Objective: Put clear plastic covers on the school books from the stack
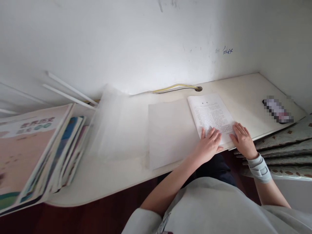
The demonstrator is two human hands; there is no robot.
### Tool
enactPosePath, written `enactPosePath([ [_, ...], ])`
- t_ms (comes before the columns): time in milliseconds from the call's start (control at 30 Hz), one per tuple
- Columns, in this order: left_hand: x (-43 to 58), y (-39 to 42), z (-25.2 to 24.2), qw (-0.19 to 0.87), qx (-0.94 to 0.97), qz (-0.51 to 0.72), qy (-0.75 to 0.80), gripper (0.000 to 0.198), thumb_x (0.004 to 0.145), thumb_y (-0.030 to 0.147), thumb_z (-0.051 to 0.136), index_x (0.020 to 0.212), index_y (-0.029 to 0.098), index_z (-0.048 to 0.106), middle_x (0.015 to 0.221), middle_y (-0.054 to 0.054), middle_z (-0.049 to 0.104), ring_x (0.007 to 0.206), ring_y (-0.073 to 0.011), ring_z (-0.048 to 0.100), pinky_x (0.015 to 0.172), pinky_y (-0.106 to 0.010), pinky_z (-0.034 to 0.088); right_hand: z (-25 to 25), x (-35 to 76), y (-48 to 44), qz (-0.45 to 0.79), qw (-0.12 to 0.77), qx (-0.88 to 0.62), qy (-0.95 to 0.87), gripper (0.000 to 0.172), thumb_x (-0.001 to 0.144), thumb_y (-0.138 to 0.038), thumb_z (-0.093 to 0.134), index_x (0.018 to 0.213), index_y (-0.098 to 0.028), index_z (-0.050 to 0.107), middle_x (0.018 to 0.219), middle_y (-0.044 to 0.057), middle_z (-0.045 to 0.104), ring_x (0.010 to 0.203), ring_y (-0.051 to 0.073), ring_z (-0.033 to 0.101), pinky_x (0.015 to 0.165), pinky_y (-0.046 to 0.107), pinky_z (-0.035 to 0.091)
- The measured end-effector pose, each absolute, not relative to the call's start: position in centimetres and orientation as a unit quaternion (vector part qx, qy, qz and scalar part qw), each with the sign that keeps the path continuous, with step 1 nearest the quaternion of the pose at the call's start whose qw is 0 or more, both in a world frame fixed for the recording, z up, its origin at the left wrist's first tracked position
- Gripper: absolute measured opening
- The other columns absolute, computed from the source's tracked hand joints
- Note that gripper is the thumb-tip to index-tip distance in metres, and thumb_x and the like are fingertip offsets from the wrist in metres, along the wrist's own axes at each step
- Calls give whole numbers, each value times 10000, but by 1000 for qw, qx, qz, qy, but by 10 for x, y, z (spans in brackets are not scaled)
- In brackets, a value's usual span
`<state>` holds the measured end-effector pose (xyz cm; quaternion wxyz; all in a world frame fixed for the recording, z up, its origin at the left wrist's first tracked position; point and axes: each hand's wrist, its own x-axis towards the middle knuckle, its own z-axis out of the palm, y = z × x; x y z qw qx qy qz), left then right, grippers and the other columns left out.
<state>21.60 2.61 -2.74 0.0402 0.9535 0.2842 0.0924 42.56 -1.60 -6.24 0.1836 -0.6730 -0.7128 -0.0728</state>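
Observation:
A printed sheet (208,112) lies on the white desk, covered in small text with a short heading. My left hand (208,146) rests flat on its lower part with the fingers spread. At the sheet's lower right edge, my right hand (243,139) lies with fingers stretched out, touching the edge. A grey wrap circles my right wrist. Just left of the printed sheet is a blank white sheet (170,130), partly beneath or against it. Farther left lies a translucent plastic sleeve or sheet (119,126), blurred.
Stacked books (65,146) stand at the desk's left end beside white rods (70,87). A phone (278,110), pixelated, lies at the right. Yellow and black cables (175,87) run to a hole (198,88) by the wall. Patterned fabric (285,143) hangs at the right.

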Motion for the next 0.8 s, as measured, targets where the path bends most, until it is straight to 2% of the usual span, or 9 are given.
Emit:
enactPosePath([
  [67, 204, 29, -18, 62, 949, 127, 281, 547, 932, 466, 354, 1358, 125, 387, 1436, -147, 407, 1389, -271, 247, 1098, -556, 254, -62, 428, -16, -69, 188, -672, -713, 460, 929, -367, 370, 1263, -82, 508, 1326, 202, 513, 1283, 298, 427, 1021, 485, 382],
  [167, 161, 41, -8, 59, 894, 211, 391, 448, 961, 361, 308, 1349, 158, 403, 1451, -125, 392, 1402, -228, 219, 1110, -470, 289, -54, 425, -17, -78, 203, -670, -709, 464, 921, -376, 386, 1250, -75, 515, 1325, 227, 502, 1289, 321, 412, 998, 505, 403],
  [233, 117, 52, -7, 48, 823, 267, 499, 433, 961, 320, 299, 1338, 141, 414, 1440, -148, 401, 1381, -228, 279, 1096, -445, 327, -42, 413, -18, -95, 221, -656, -715, 458, 921, -362, 401, 1266, -79, 503, 1348, 229, 479, 1304, 325, 390, 1003, 517, 398],
  [333, 50, 60, -16, 64, 720, 286, 629, 473, 921, 322, 378, 1328, 86, 421, 1420, -191, 412, 1343, -278, 348, 1092, -466, 324, -19, 375, -19, -92, 252, -576, -772, 429, 921, -296, 425, 1306, -115, 473, 1332, 185, 513, 1296, 277, 416, 1031, 490, 394],
  [433, 9, 58, -23, 184, 623, 268, 712, 479, 892, 331, 426, 1311, 101, 453, 1377, -181, 472, 1284, -275, 438, 1076, -446, 346, -7, 324, -20, -55, 231, -462, -855, 382, 913, -235, 440, 1265, -110, 519, 1283, 154, 565, 1257, 238, 468, 1046, 438, 405],
  [533, -3, 53, -23, 300, 539, 325, 716, 458, 877, 354, 448, 1277, 135, 491, 1355, -156, 503, 1224, -242, 504, 1047, -419, 379, -13, 283, -17, -55, 189, -426, -883, 358, 884, -274, 510, 1174, -83, 594, 1234, 184, 594, 1201, 263, 520, 1016, 428, 439],
  [667, -4, 54, -19, 427, 446, 412, 670, 448, 820, 379, 524, 1192, 130, 535, 1234, -152, 584, 1039, -210, 612, 869, -365, 508, -32, 263, -12, -92, 156, -447, -876, 416, 798, -335, 645, 1115, -66, 632, 1208, 208, 605, 1136, 300, 565, 983, 415, 469],
  [800, -2, 56, -13, 449, 474, 364, 664, 335, 751, 388, 587, 951, 122, 626, 908, -90, 663, 757, -171, 630, 642, -282, 516, -37, 263, -12, -93, 171, -452, -871, 425, 790, -348, 656, 1109, -68, 634, 1207, 214, 604, 1150, 309, 554, 989, 431, 462],
])
